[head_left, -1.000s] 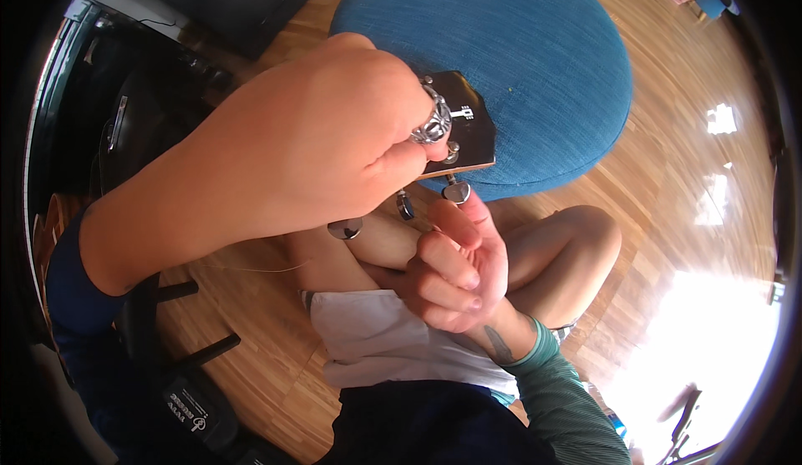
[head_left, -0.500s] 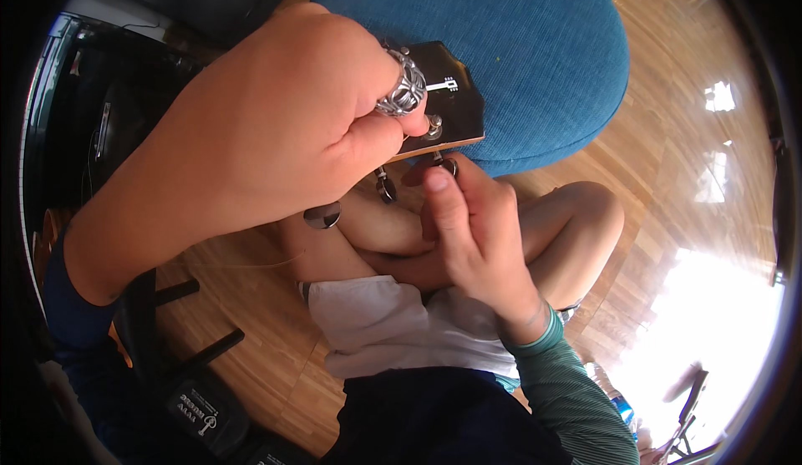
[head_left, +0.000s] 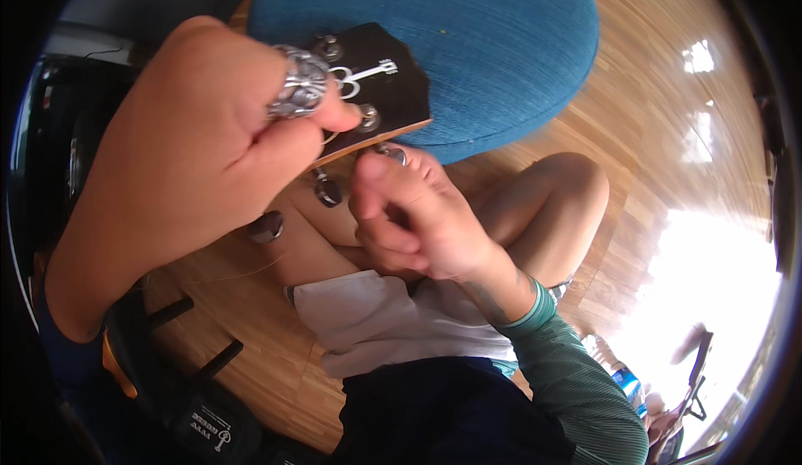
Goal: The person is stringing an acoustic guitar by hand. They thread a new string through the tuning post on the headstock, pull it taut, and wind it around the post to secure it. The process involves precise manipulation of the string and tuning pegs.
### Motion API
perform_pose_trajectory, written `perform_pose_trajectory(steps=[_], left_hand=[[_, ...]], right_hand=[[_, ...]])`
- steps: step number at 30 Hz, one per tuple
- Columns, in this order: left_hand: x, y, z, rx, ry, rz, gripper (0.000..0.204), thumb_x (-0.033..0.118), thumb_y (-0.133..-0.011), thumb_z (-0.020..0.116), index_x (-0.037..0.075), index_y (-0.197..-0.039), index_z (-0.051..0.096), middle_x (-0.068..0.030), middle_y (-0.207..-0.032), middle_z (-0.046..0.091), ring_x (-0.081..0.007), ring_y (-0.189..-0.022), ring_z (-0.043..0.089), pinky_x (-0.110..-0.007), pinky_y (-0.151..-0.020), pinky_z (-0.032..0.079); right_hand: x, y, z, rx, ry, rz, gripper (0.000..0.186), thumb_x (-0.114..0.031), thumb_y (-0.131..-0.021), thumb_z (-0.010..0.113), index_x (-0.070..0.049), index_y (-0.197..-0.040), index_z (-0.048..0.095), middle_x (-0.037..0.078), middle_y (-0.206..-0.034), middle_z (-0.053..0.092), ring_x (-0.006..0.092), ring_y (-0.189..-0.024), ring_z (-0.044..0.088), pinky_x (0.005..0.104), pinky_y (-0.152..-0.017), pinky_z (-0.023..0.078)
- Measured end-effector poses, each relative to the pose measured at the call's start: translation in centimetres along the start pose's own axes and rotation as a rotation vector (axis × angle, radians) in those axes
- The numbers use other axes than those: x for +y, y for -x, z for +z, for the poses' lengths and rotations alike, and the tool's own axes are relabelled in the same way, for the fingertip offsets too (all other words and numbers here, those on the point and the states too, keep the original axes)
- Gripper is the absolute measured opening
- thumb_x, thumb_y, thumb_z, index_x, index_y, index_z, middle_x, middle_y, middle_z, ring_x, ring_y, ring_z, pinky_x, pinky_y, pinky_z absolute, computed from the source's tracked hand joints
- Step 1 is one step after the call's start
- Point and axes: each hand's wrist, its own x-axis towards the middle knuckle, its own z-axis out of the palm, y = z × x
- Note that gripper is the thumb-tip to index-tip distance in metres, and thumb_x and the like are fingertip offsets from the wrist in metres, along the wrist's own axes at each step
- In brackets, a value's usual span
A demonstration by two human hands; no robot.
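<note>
A dark guitar headstock (head_left: 397,89) with a pale inlay rests against the edge of the blue cushioned seat. Over it reaches my left hand (head_left: 192,131), wearing a chunky silver ring, its thumb and index finger pinched together on a thin string beside a metal tuning post (head_left: 368,118). Most of the neck is hidden beneath that hand. Below the headstock edge, my right hand (head_left: 430,223) grips a silver tuning peg (head_left: 394,157) between thumb and bent fingers. Two more tuning pegs, one dark and shiny (head_left: 328,191) and another (head_left: 267,227), stick out nearer my left wrist.
The round blue seat (head_left: 493,39) stands ahead on a wooden floor (head_left: 652,55). My crossed legs lie under the headstock. A black bag (head_left: 209,423) and dark stand legs (head_left: 200,365) are at lower left, a plastic bottle (head_left: 626,386) at lower right. Loose string trails leftward.
Both hands and the headstock appear farther left in view, and more of the headstock's inlay shows. My right hand has turned about the tuning peg, its fingers more curled.
</note>
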Motion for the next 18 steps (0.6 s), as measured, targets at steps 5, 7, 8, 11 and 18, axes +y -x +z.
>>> perform_pose_trajectory(steps=[5,7,8,11,18], left_hand=[[0.1,-0.2,0.1,-0.006,0.1,-0.031,0.025,-0.014,-0.08,0.054,-0.002,-0.09,0.073,-0.0072,-0.062,0.065,-0.0054,-0.046,0.047,-0.023,-0.044,0.03],[0.1,0.0,0.0,-0.015,0.075,-0.027,0.025,-0.014,-0.08,0.054,-0.002,-0.091,0.073,-0.0072,-0.063,0.065,-0.0057,-0.047,0.048,-0.023,-0.045,0.03],[0.2,0.0,-0.1,-0.029,0.059,-0.03,0.025,-0.014,-0.08,0.054,-0.002,-0.091,0.073,-0.0071,-0.063,0.065,-0.006,-0.047,0.048,-0.023,-0.045,0.031],[0.7,-0.2,-0.4,-0.027,0.066,-0.018,0.025,-0.015,-0.079,0.054,-0.002,-0.09,0.073,-0.0068,-0.062,0.064,-0.0066,-0.048,0.048,-0.023,-0.046,0.032],[0.6,-0.3,-0.4,-0.041,0.068,-0.017,0.026,-0.016,-0.078,0.052,-0.003,-0.088,0.071,-0.0069,-0.061,0.063,-0.0069,-0.048,0.05,-0.023,-0.046,0.034]], right_hand=[[1.5,-0.1,0.0,0.431,0.927,-0.469,0.042,-0.036,-0.105,0.046,-0.004,-0.08,0.058,0.0,-0.05,0.047,0.0078,-0.042,0.04,0.0256,-0.042,0.031],[0.4,0.3,0.1,0.25,0.462,-0.266,0.056,-0.047,-0.105,0.033,-0.004,-0.083,0.06,0.001,-0.05,0.046,0.0078,-0.044,0.042,0.0245,-0.044,0.034],[0.0,0.4,-0.3,0.12,0.165,-0.103,0.064,-0.056,-0.103,0.025,-0.005,-0.091,0.061,0.001,-0.051,0.047,0.009,-0.041,0.04,0.0232,-0.041,0.032],[1.4,-0.5,-0.9,-0.326,-0.423,-0.034,0.055,-0.055,-0.104,0.023,-0.011,-0.097,0.055,0.0,-0.051,0.042,0.0087,-0.036,0.035,0.0217,-0.036,0.027],[4.5,-0.4,0.1,-0.471,-0.705,-0.083,0.053,-0.053,-0.104,0.021,-0.011,-0.093,0.051,-0.001,-0.055,0.04,0.0094,-0.039,0.034,0.0231,-0.037,0.024]])
